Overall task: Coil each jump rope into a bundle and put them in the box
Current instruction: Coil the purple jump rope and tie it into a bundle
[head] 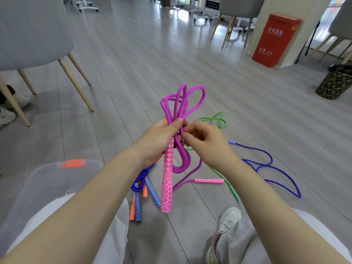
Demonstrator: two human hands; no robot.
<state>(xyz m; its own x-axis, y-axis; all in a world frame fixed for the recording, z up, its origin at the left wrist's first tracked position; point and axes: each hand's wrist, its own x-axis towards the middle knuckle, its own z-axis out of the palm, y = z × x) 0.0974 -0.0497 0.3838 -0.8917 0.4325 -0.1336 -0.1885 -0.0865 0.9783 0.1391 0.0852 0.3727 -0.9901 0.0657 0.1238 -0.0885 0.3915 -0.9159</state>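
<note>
While left hand (160, 141) grips purple rope (179, 103), right hand (205, 141) pinches it.

Grey plank floor (144, 60). Grey upholstered chair (28, 35) with pale wooden legs stood at left. Red cabinet (276, 40) with white characters stood against a cream pillar (297, 8) at right. Dark patterned bin (333, 84) sat near the right edge. White shoe (229, 218) at bottom.

Head view, steeply down, apparently close.
</note>
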